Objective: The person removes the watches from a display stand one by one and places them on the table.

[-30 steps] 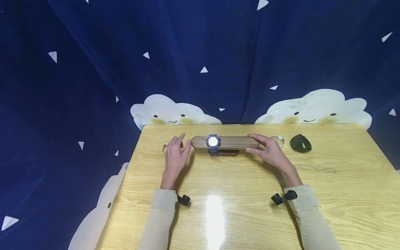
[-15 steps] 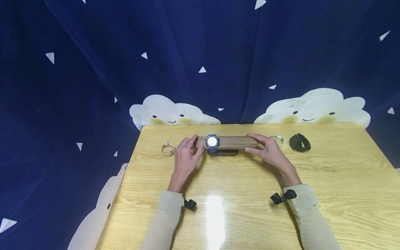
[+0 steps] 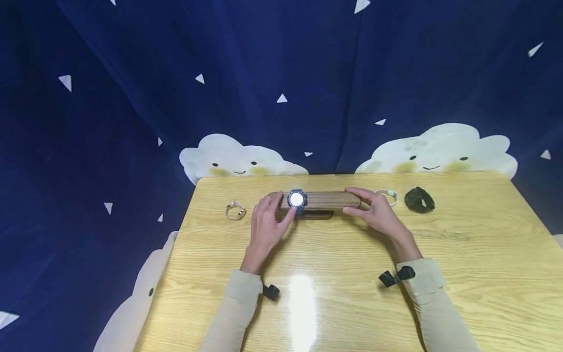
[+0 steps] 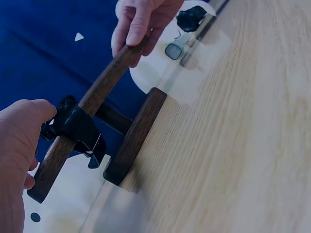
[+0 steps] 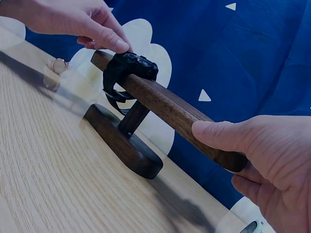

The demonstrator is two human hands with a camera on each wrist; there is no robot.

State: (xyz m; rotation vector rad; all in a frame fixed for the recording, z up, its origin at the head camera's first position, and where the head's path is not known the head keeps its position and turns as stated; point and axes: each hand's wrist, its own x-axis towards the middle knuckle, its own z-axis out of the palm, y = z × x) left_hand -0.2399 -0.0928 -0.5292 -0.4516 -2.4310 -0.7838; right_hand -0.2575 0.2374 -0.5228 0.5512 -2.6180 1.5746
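A dark wooden T-shaped watch stand (image 3: 327,200) stands at the back of the table, a black wristwatch (image 3: 296,199) strapped round its crossbar left of the middle. My right hand (image 3: 377,213) grips the bar's right end, thumb in front and fingers behind, as the right wrist view also shows. From the other end, my left hand (image 3: 266,226) straddles the bar, its thumb straight and the tip right at the watch. In the left wrist view, the thumb meets the watch (image 4: 73,121) near its case, while the other fingertips are partly hidden behind the bar.
On the wooden table (image 3: 343,293), a slim bracelet-like watch (image 3: 235,210) lies left of the stand. A pale-strapped watch (image 3: 391,194) lies behind my right hand, with a black watch (image 3: 420,200) farther right. A blue curtain (image 3: 246,98) hangs along the back edge.
My left hand has moved right from beside the bar's left end, over that end and up to the wristwatch. My right hand keeps its grip on the bar.
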